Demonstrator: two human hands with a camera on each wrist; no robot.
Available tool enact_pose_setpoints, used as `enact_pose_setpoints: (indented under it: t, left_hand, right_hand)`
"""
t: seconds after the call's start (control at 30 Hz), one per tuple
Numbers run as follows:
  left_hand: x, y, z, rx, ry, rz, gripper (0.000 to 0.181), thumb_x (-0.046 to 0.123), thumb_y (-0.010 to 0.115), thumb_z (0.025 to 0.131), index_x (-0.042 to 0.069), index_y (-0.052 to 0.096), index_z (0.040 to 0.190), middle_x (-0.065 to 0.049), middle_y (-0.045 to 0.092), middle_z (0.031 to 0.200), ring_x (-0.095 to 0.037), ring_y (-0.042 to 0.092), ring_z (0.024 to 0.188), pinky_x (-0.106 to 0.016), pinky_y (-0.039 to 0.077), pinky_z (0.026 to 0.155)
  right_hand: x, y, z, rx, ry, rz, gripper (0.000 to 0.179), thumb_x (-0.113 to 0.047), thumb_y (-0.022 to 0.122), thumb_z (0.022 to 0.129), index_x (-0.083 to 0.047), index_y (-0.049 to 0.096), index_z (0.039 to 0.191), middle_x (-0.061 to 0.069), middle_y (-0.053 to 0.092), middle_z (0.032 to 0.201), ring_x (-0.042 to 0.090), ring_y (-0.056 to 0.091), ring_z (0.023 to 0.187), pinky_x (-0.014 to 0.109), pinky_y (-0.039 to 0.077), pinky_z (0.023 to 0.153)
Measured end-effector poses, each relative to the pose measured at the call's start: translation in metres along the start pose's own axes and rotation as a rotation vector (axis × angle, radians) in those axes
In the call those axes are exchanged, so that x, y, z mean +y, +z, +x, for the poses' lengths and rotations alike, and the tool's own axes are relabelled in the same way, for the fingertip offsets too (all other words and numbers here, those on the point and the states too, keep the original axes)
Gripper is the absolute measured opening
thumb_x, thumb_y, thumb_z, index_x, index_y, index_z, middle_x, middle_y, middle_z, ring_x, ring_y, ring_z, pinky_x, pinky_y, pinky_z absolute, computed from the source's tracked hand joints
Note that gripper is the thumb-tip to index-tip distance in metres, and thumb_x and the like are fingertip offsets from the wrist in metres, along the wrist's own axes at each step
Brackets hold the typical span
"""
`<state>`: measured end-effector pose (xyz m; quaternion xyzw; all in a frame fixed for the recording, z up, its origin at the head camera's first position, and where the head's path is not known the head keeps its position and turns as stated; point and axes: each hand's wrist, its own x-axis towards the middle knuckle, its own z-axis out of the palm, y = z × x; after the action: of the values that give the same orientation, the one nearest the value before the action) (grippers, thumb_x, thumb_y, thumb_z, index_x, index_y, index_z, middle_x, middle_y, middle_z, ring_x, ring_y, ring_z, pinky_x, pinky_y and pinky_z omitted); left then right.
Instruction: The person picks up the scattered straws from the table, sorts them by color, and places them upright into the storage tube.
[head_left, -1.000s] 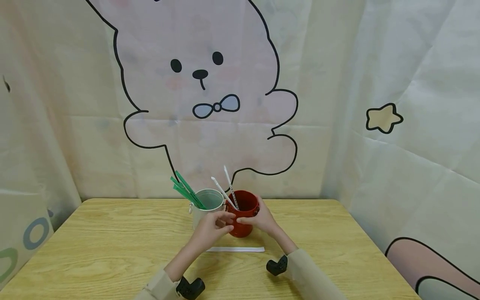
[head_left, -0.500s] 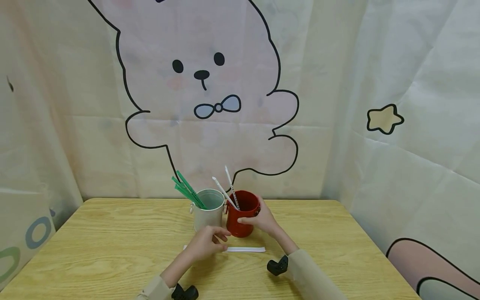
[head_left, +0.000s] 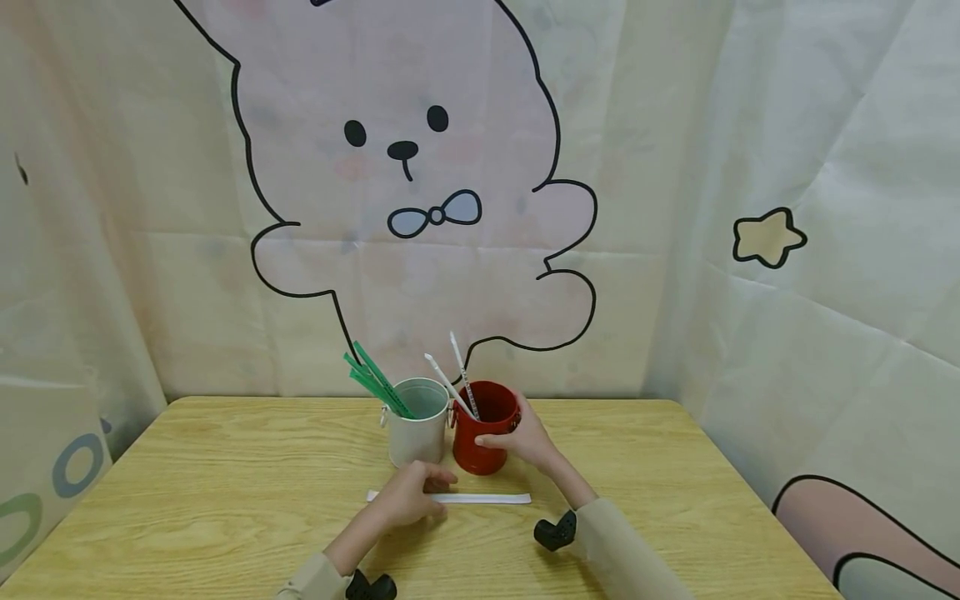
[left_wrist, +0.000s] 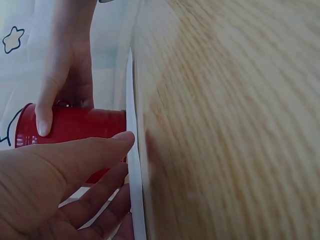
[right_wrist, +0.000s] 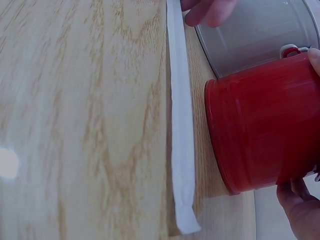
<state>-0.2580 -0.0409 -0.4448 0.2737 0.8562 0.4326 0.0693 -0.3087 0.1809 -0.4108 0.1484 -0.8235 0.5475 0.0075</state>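
Observation:
A straw in a long white paper wrapper [head_left: 487, 499] lies flat across the table in front of two small pails. My left hand [head_left: 408, 494] is low over its left part. In the left wrist view the thumb tip [left_wrist: 125, 137] comes up to the wrapper's edge, while the other fingers [left_wrist: 102, 197] reach behind it with a gap to the thumb. My right hand [head_left: 528, 435] grips the red pail [head_left: 480, 450] from its right side, thumb across the front. Two white wrapped straws [head_left: 448, 383] lean in that red pail.
Touching or close beside the red pail on its left stands a white pail [head_left: 417, 437] with several green straws [head_left: 371, 379]. The wooden table [head_left: 225, 500] ends at a printed cloth backdrop [head_left: 420, 292] behind the pails.
My left hand has come away from the red pail's front and moved down and left to the wrapped straw on the table. My right hand stays on the red pail.

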Motion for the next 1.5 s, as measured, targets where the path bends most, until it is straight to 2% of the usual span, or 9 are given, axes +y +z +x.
enact_pose_setpoints:
  t: [0.2,0.33,0.43,0.57,0.87,1.23,1.5]
  left_hand:
    - [-0.003,0.001,0.0,0.009,0.008,0.035,0.035,-0.005,0.074,0.064,-0.004,0.065,0.099,-0.012,0.068,0.091,-0.023,0.063,0.083,-0.031,0.053,0.071]
    - [-0.003,0.002,-0.001,0.01,0.012,0.061,0.032,-0.005,0.074,0.064,-0.001,0.067,0.094,-0.008,0.068,0.084,-0.016,0.061,0.075,-0.022,0.049,0.064]
    - [-0.001,0.002,-0.002,0.004,0.002,0.074,0.028,-0.005,0.073,0.064,0.0,0.068,0.091,-0.005,0.066,0.077,-0.009,0.057,0.069,-0.019,0.045,0.061]
    - [0.002,0.003,-0.003,-0.009,-0.012,0.099,0.025,-0.005,0.072,0.065,0.0,0.068,0.089,-0.003,0.064,0.07,-0.004,0.051,0.064,-0.018,0.041,0.059]
    - [0.004,0.004,-0.004,-0.024,-0.013,0.141,0.018,-0.003,0.071,0.068,0.002,0.07,0.085,-0.003,0.067,0.073,-0.002,0.051,0.063,-0.017,0.043,0.057]
    - [0.007,0.004,-0.009,-0.049,-0.071,0.117,0.014,-0.001,0.067,0.068,0.007,0.07,0.079,0.0,0.064,0.067,-0.002,0.048,0.059,-0.017,0.04,0.054]
    - [0.003,-0.001,-0.011,-0.029,-0.033,0.136,0.018,-0.001,0.067,0.065,0.008,0.071,0.081,0.003,0.063,0.068,-0.001,0.047,0.06,-0.017,0.04,0.054]
  right_hand:
    - [0.001,0.0,0.001,-0.003,-0.004,0.006,0.083,-0.019,0.08,0.067,-0.011,0.033,0.135,0.008,0.047,0.131,0.025,0.045,0.119,0.042,0.045,0.096]
    - [0.001,0.0,0.002,-0.002,-0.007,0.012,0.083,-0.017,0.08,0.067,-0.011,0.032,0.135,0.008,0.047,0.131,0.025,0.045,0.119,0.042,0.045,0.096]
    - [0.002,0.0,0.002,0.0,-0.012,0.017,0.084,-0.016,0.08,0.066,-0.01,0.032,0.135,0.009,0.047,0.131,0.026,0.045,0.119,0.042,0.044,0.096]
    - [0.003,0.001,0.002,0.0,-0.017,0.015,0.085,-0.017,0.08,0.066,-0.009,0.032,0.135,0.011,0.047,0.131,0.027,0.045,0.119,0.042,0.044,0.096]
    - [0.002,0.0,0.0,0.005,-0.009,0.007,0.084,-0.016,0.08,0.066,-0.011,0.032,0.135,0.009,0.047,0.131,0.026,0.045,0.119,0.042,0.044,0.096]
    - [-0.001,0.001,-0.001,0.002,-0.009,0.025,0.084,-0.016,0.08,0.067,-0.01,0.032,0.135,0.008,0.047,0.131,0.025,0.045,0.119,0.041,0.045,0.095]
    - [-0.001,0.001,-0.001,0.011,-0.007,0.025,0.084,-0.015,0.08,0.066,-0.011,0.033,0.135,0.01,0.047,0.131,0.026,0.046,0.119,0.041,0.045,0.095]
